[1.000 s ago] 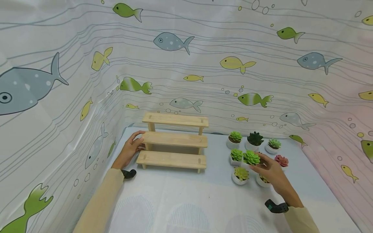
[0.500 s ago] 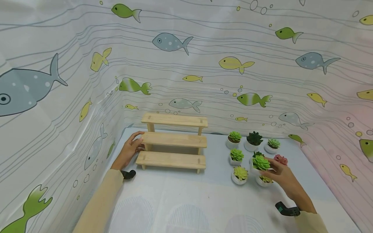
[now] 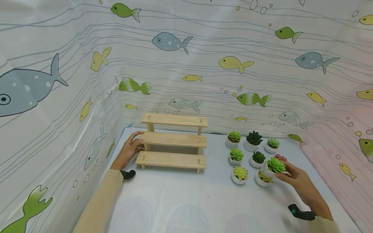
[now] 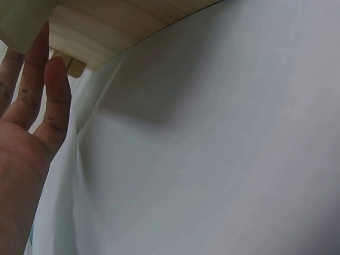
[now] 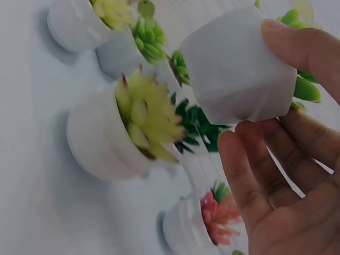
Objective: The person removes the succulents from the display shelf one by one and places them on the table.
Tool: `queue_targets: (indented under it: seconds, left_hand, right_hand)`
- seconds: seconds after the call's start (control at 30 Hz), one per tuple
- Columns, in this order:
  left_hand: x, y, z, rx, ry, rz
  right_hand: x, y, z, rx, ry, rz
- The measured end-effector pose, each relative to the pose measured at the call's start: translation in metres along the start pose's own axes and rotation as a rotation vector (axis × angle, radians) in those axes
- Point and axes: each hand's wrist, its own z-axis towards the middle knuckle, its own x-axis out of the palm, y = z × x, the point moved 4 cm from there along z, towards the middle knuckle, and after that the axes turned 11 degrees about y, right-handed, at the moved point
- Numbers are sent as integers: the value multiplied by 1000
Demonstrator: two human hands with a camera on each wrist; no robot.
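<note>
My left hand [image 3: 130, 149] holds the left end of a three-step wooden shelf [image 3: 175, 139] at its middle step. In the left wrist view, the fingers [image 4: 57, 85] reach up to the pale wood [image 4: 95, 32]; the thumb is out of sight there. My right hand [image 3: 300, 181] pinches an artificial succulent [image 3: 276, 165] by its white angular pot [image 5: 239, 69], thumb on one side and fingers on the other. This bright green plant is raised and tilted above a yellow-green succulent [image 3: 263, 179], partly hiding it. A red succulent [image 3: 280, 157] lies just behind the right hand.
Several more potted succulents stand at the right: a dark green one [image 3: 254, 138], a smaller dark one [image 3: 258, 157], a light green one [image 3: 273, 144] and a yellow one [image 3: 240, 174]. Fish-printed cloth [image 3: 215, 87] walls the pale table [image 3: 186, 197] at back and sides.
My right hand has carried the bright green succulent to the right and slightly toward me, uncovering the small dark green one. The left hand stays at the shelf.
</note>
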Motion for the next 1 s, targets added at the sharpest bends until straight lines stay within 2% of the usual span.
queue_targets:
  seconds: [0.17,0.43,0.5,0.63,0.73,1.0]
  left_hand:
    - [-4,9,3,-3,-14,4]
    - [-3,9,2,5,-12,8]
    - [0,4,1,-2,-8,-1]
    - [0,5,0,-4,-14,2]
    - [-3,12,1,1,-24,19]
    - [-4,10,3,21,-2,35]
  right_hand:
    - [-12,-16,-7,67,19,3]
    - [-28,-50,-13,138,41,53]
    - [-30,-56,-14,170,35,66]
    - [-34,-68,-15,247,40,110]
    - [-37,-77,-15,279,44,124]
    - [-35,-99,-15,346,28,144]
